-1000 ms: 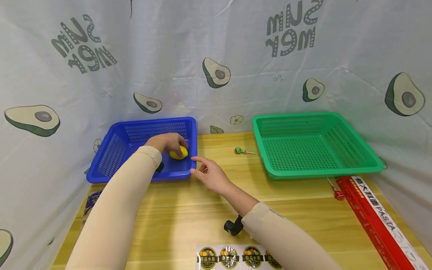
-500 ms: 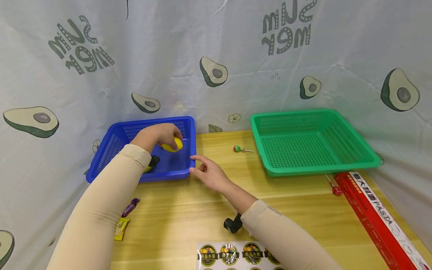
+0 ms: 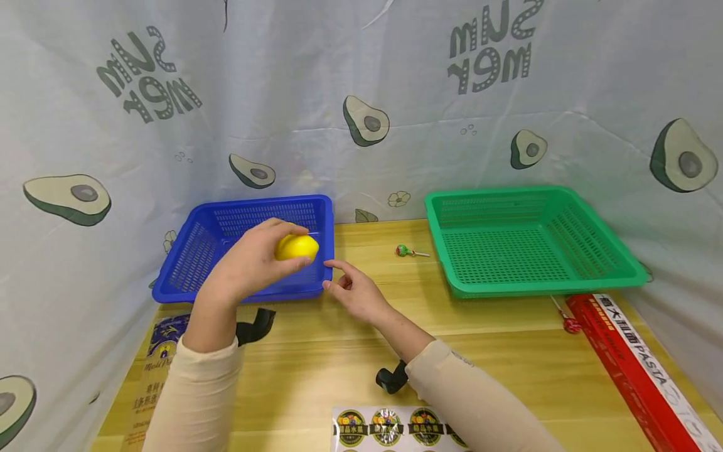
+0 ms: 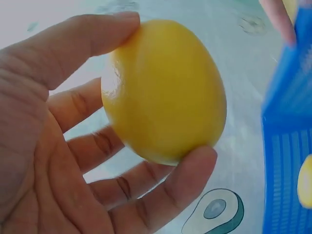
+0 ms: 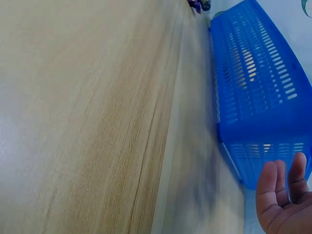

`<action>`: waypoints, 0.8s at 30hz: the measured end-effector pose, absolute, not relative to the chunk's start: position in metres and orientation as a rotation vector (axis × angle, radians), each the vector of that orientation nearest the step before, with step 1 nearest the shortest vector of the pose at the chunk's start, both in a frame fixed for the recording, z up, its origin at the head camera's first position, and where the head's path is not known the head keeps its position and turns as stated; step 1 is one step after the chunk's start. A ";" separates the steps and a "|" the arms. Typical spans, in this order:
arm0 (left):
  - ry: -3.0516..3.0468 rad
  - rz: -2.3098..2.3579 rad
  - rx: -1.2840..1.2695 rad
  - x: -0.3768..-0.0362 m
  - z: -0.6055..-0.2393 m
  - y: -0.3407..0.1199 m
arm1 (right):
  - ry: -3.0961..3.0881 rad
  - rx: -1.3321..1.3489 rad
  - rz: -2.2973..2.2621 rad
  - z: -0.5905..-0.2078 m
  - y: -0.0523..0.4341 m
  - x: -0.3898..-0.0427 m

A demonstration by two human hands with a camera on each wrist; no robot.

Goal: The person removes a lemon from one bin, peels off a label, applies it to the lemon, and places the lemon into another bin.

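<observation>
My left hand grips a smooth yellow lemon between thumb and fingers, held above the front of the blue basket. Close up in the left wrist view, the lemon looks glossy and egg-shaped, with the thumb on one end and a fingertip on the other. Another yellow item shows partly inside the basket at that view's right edge. My right hand is at the basket's right side, thumb and index fingertips at its rim; the right wrist view shows its fingers loosely bent beside the basket wall.
A green basket stands at the right. A green lollipop lies between the baskets, a red one near the red pasta box. A sticker sheet lies in front, a clear printed packet at left.
My left hand has lifted the lemon out of the blue basket's interior and drawn it up and nearer to me. My right hand has stayed at the basket's right rim.
</observation>
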State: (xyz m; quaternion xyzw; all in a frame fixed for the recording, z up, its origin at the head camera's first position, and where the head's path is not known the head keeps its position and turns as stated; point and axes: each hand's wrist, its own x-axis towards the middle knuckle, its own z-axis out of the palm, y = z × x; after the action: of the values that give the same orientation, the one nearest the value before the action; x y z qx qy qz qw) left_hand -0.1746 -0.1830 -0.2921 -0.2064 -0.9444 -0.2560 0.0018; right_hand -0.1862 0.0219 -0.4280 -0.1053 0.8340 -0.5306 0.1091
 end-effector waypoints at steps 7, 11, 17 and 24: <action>-2.916 -1.006 -0.645 -0.116 -0.333 -0.174 | 2.409 -0.344 -1.628 -0.423 0.034 -0.182; -2.984 -1.043 -0.710 -0.107 -0.365 -0.155 | 2.404 -0.306 -1.661 -0.419 0.072 -0.169; -3.025 -0.944 -0.838 -0.113 -0.409 -0.107 | 2.523 -0.215 -1.499 -0.419 0.149 -0.124; -2.970 -0.672 -0.846 -0.139 -0.431 -0.061 | 2.557 -0.401 -1.247 -0.432 0.203 -0.067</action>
State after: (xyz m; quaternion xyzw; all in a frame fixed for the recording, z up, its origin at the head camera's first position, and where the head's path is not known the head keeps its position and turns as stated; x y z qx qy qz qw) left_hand -0.1389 -0.0611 -0.4308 -0.2677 -0.9397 -0.2126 -0.0095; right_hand -0.0671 0.2027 -0.4315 -0.1382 0.8820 -0.4301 0.1338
